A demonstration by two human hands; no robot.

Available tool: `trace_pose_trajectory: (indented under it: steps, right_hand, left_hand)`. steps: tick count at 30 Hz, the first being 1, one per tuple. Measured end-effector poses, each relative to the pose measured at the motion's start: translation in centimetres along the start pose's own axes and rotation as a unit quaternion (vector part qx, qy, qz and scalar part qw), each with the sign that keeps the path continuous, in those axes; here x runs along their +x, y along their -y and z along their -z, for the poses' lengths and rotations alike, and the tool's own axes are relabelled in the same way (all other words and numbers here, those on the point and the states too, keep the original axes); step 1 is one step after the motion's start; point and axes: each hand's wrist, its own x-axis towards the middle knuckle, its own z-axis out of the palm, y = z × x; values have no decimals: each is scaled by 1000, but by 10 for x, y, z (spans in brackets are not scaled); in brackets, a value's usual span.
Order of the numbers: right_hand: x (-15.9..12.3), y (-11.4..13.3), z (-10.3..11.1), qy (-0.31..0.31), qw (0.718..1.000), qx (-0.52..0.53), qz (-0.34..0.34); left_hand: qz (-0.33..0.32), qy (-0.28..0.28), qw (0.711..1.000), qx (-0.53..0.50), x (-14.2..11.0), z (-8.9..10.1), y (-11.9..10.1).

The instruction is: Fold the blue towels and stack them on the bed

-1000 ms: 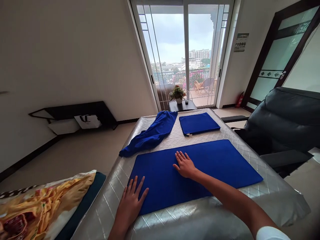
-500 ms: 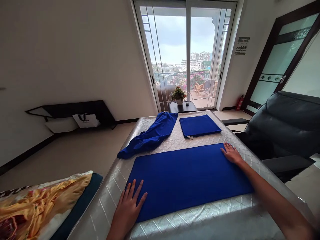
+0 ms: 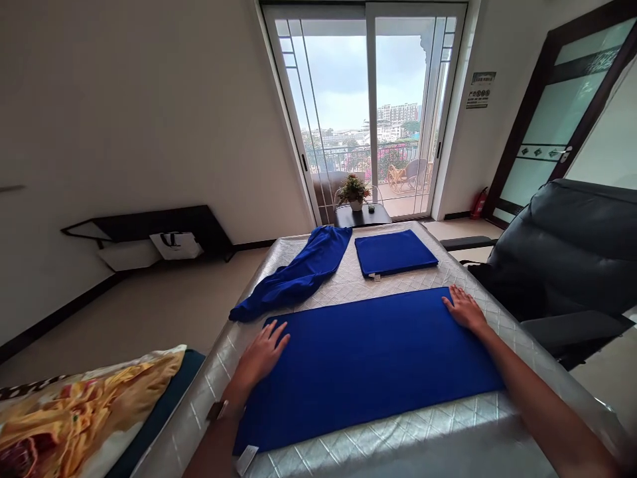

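A blue cloth [image 3: 368, 365], folded into a long flat rectangle, lies across the silver quilted table cover [image 3: 398, 431]. My left hand [image 3: 263, 348] rests at its far left corner, fingers spread. On its far right corner lies my right hand [image 3: 464, 307], also flat with the fingers apart. A white tag [image 3: 247, 459] sticks out at the near left corner of the cloth. Beyond it, a second blue cloth [image 3: 397, 253] is folded into a neat, smaller rectangle with a small tag. Left of that, a crumpled blue cloth [image 3: 298, 272] stretches diagonally.
A black armchair [image 3: 582, 245] stands close on the right. At the lower left is bedding [image 3: 89, 405] with a yellow pattern. Past the far edge, a small dark table holds a potted plant [image 3: 354, 192]. A white bag [image 3: 176, 245] sits by the left wall.
My left hand has slid forward along the left edge of the cloth to its far corner, uncovering the tag at the near corner. My right hand has barely moved.
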Motion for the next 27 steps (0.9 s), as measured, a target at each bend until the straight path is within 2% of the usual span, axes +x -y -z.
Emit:
trace_pose_trajectory:
  steps: [3,5,9,12,14,16,19,22,24,25,27]
  right_hand:
    - [-2,2,1,2,1000,-3,-2]
    - [-4,4,5,5,1000,-7,-4]
    - [-10,14,25,22,999,-19,-17]
    - [-13,41,45,19,999,-28,-36]
    - [-16,77,52,3,1000,-26,-13]
    - [-25,128,50,-2,999,-18,47]
    - [-48,220,35,9,987,6,160]
    - [-74,300,16,32,952,78,294]
    - [-86,330,7,53,935,111,332]
    - [-89,337,3,61,933,116,335]
    - [-89,337,0,70,934,117,331]
  left_hand:
    - [-27,-51,998,12,36,2,-3]
    - [-28,-59,998,10,46,-3,2]
    - [-24,-57,998,4,44,-17,15]
    - [-12,-67,998,1,39,-24,18]
    - [-6,-73,997,-1,38,-26,17]
    - [-4,-77,997,-3,38,-26,15]
    - [-9,-85,996,-5,37,-25,14]
    - [-10,-90,996,4,36,-25,14]
    - [-6,-93,996,19,36,-26,15]
    - [-8,-94,995,27,36,-27,16]
    - [-18,-97,994,39,37,-29,17]
